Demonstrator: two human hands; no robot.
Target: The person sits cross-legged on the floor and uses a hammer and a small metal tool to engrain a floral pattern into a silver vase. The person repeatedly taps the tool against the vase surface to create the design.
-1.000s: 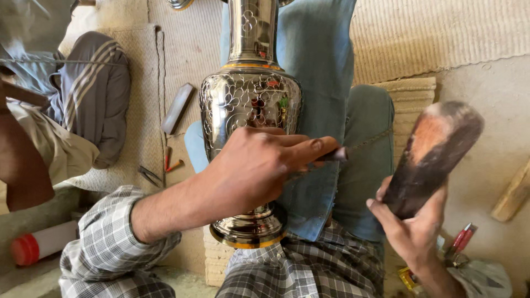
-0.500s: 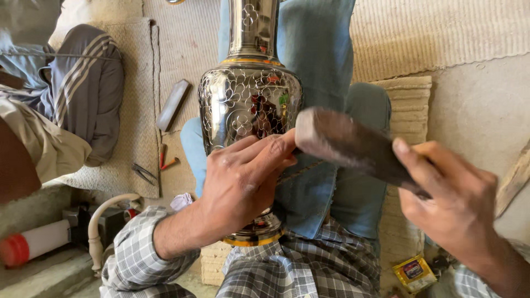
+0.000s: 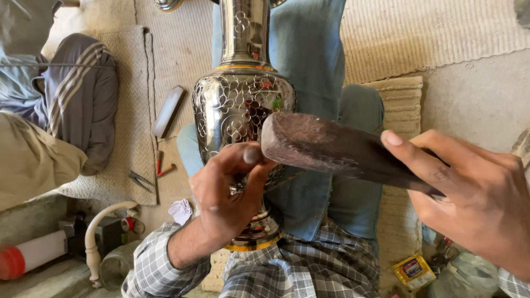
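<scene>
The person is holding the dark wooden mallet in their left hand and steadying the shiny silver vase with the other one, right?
Not quite. The head view shows the dark wooden mallet in the right hand; the left hand is the one steadying the shiny silver vase.

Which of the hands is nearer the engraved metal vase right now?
Left. The left hand rests against the front of the metal vase, fingers pinched at its belly. The right hand is off to the right side, gripping the dark wooden mallet, whose head reaches the vase.
</scene>
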